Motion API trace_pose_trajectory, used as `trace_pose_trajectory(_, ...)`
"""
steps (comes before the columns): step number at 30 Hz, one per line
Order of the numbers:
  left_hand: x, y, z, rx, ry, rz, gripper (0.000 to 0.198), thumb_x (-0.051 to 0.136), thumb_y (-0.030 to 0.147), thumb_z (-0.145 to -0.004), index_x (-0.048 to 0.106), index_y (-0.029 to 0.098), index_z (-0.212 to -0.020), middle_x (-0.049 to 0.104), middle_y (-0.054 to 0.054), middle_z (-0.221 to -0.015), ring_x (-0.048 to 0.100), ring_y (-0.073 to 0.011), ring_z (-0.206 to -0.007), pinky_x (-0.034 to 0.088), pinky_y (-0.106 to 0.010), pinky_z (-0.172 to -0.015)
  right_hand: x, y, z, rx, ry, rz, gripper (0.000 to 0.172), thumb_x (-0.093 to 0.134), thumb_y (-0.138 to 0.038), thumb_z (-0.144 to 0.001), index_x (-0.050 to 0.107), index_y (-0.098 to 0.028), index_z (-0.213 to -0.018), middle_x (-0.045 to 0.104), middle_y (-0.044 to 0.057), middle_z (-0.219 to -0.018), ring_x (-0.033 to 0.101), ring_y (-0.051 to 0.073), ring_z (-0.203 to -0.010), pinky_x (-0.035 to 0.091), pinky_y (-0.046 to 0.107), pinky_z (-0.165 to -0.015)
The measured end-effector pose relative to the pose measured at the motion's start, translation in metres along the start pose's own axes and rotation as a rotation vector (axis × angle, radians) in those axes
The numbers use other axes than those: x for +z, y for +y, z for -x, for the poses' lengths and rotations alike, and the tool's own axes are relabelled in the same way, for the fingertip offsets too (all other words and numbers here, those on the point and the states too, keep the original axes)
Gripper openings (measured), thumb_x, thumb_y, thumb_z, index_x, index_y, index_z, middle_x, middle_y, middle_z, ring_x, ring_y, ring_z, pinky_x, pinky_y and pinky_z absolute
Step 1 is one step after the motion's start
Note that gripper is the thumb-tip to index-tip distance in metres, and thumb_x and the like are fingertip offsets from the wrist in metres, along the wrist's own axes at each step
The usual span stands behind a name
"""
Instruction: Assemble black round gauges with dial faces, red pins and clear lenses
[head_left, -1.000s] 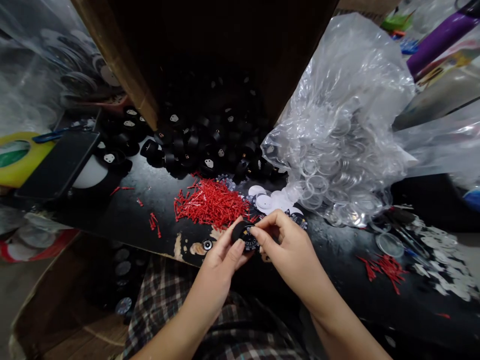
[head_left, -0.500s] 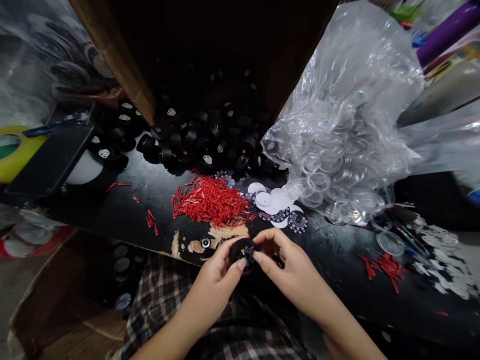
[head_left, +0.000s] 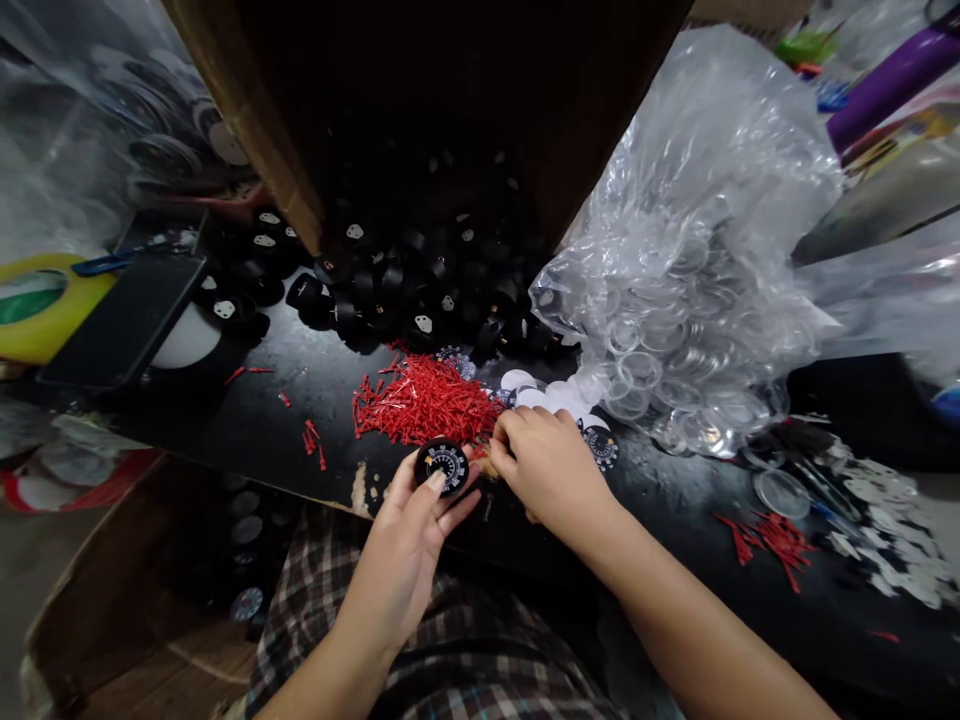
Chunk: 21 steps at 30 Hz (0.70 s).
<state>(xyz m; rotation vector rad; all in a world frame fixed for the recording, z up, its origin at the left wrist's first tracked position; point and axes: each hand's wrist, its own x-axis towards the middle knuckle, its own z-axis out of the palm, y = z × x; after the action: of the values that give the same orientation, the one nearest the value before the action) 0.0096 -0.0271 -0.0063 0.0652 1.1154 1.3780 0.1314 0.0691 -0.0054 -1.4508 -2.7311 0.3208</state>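
Note:
My left hand [head_left: 409, 535] holds a round black gauge [head_left: 444, 462] face up, its thumb on the printed dial and its fingers underneath. No red pointer shows on that dial. My right hand [head_left: 553, 468] is at the right edge of a heap of red pointers [head_left: 420, 402], with its fingers curled and pressed together. What lies between those fingertips is hidden. Beyond that hand, white discs [head_left: 534, 392] and a printed dial disc [head_left: 600, 443] lie on the black bench [head_left: 262, 430].
Black round housings [head_left: 375, 290] spill from a dark box [head_left: 255, 130] at the back. To the right lies a plastic bag of clear rings [head_left: 675, 330], with red pointers [head_left: 780, 545] and white cut pieces [head_left: 900, 530] nearer. A phone [head_left: 124, 320] and yellow tape roll [head_left: 82, 325] sit left.
The gauge has moved left and up in my left hand, its dial now facing up. My right hand has let go of it and moved up to the heap's right edge.

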Motion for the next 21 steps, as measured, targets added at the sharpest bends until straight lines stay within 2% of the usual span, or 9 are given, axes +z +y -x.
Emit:
trace_pose_trajectory(4, 0.001, -0.001, -0.002, -0.003, -0.008, 0.023, 0.025, 0.061, 0.027, -0.085, 0.058, 0.021, -0.109, 0.069, -0.008, -0.116, 0.064, -0.0263, -0.109, 0.049, -0.042, -0.093, 0.003, 0.003, 0.005, 0.035, 0.009, -0.051, 0.014, 0.051, -0.021, -0.088, 0.062, -0.017, -0.081, 0.067, 0.006, -0.082, 0.061, 0.024, -0.080, 0.035, 0.037, -0.073)
trace_pose_trajectory(7, 0.002, -0.003, -0.003, 0.026, -0.016, 0.019, 0.023, 0.061, 0.026, -0.085, 0.059, 0.021, -0.108, 0.070, -0.007, -0.114, 0.063, -0.0246, -0.112, 0.048, -0.039, -0.094, 0.004, -0.001, 0.000, 0.033, 0.030, -0.086, 0.014, 0.051, -0.022, -0.088, 0.063, -0.016, -0.086, 0.067, 0.009, -0.086, 0.060, 0.027, -0.085, 0.035, 0.040, -0.075)
trace_pose_trajectory(9, 0.001, -0.004, -0.003, 0.031, -0.017, 0.023, 0.023, 0.060, 0.027, -0.086, 0.059, 0.022, -0.108, 0.070, -0.007, -0.114, 0.063, -0.0244, -0.112, 0.048, -0.040, -0.094, 0.002, -0.004, -0.003, 0.030, 0.036, -0.106, 0.014, 0.051, -0.019, -0.087, 0.062, -0.015, -0.081, 0.067, 0.011, -0.084, 0.060, 0.028, -0.083, 0.035, 0.041, -0.075)
trace_pose_trajectory(11, -0.001, -0.003, -0.002, -0.002, -0.027, 0.051, 0.023, 0.059, 0.027, -0.086, 0.059, 0.024, -0.109, 0.070, -0.005, -0.115, 0.065, -0.0242, -0.108, 0.049, -0.041, -0.093, -0.001, -0.006, -0.002, 0.011, 0.023, -0.146, 0.013, 0.052, -0.018, -0.086, 0.060, -0.017, -0.077, 0.066, 0.007, -0.080, 0.060, 0.023, -0.078, 0.037, 0.038, -0.073)
trace_pose_trajectory(14, -0.002, 0.001, -0.001, -0.119, -0.101, 0.153, 0.021, 0.056, 0.025, -0.088, 0.060, 0.021, -0.108, 0.070, -0.006, -0.114, 0.068, -0.0242, -0.103, 0.048, -0.044, -0.096, -0.003, -0.005, 0.008, -0.023, 0.059, -0.396, 0.010, 0.055, -0.019, -0.085, 0.058, -0.020, -0.076, 0.064, 0.001, -0.076, 0.059, 0.016, -0.072, 0.040, 0.031, -0.071)
trace_pose_trajectory(17, 0.000, 0.003, -0.003, -0.173, -0.175, 0.238, 0.019, 0.052, 0.023, -0.090, 0.064, 0.018, -0.104, 0.072, -0.007, -0.110, 0.068, -0.0239, -0.103, 0.048, -0.044, -0.099, -0.004, -0.003, 0.022, -0.020, 0.158, -0.656, 0.006, 0.055, -0.018, -0.084, 0.057, -0.020, -0.079, 0.063, 0.000, -0.076, 0.057, 0.015, -0.072, 0.042, 0.030, -0.072)
trace_pose_trajectory(21, 0.003, 0.004, -0.004, -0.169, -0.177, 0.236, 0.018, 0.051, 0.020, -0.090, 0.066, 0.017, -0.101, 0.074, -0.006, -0.106, 0.068, -0.0220, -0.103, 0.048, -0.042, -0.100, -0.005, -0.001, 0.033, -0.031, 0.182, -0.696, 0.005, 0.055, -0.018, -0.085, 0.058, -0.020, -0.083, 0.063, 0.001, -0.080, 0.057, 0.016, -0.075, 0.043, 0.031, -0.074)
